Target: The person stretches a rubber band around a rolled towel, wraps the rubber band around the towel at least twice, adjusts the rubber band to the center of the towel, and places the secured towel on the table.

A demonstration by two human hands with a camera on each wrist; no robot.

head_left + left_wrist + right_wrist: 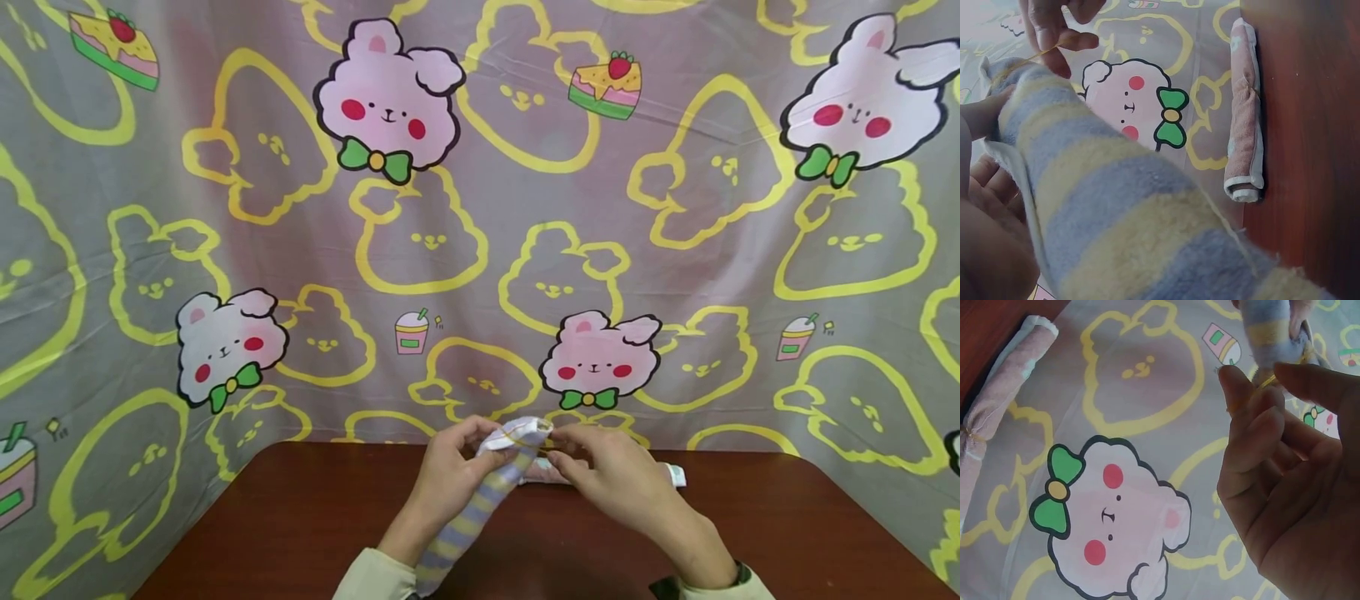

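Note:
My left hand point(444, 471) grips a rolled towel point(471, 517) near its upper end, thumb in front. The towel has blue-grey and yellow stripes and a white edge, and it slants down toward me over the table. A thin yellow strand point(1030, 59) runs from the towel's end to my right hand point(626, 477). Thumb and fingers of that hand pinch the strand, which shows as a short bright piece point(1267, 381) in the right wrist view. In the left wrist view the striped roll point(1122, 194) hides part of my left hand.
A pink rolled towel point(1244, 112) with white edging lies at the back of the dark red-brown table point(300, 525), bound round its middle by a thin tie. Behind the table hangs a grey curtain point(495, 196) printed with cartoon rabbits and yellow outlines.

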